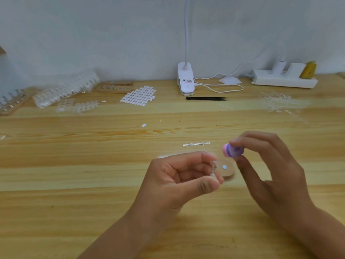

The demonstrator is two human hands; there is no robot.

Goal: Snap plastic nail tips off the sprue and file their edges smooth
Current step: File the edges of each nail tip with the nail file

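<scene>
My left hand (179, 176) pinches a small clear nail tip (213, 170) between thumb and curled fingers, just above the table. My right hand (265, 169) holds a small pink and purple file block (232, 150) between fingertip and thumb, a little up and right of the tip; block and tip are apart. A bare clear sprue (196, 144) lies on the table beyond both hands. Under the hands sits a small wooden disc (226, 170) with a white dot on it.
Bags and strips of clear nail tips (65, 90) lie at the back left beside wooden holder blocks (115, 87). A sheet of white adhesive tabs (139, 95), black tweezers (207, 98), a clip lamp (185, 79), a power strip (283, 80) and loose sprues (276, 101) line the back.
</scene>
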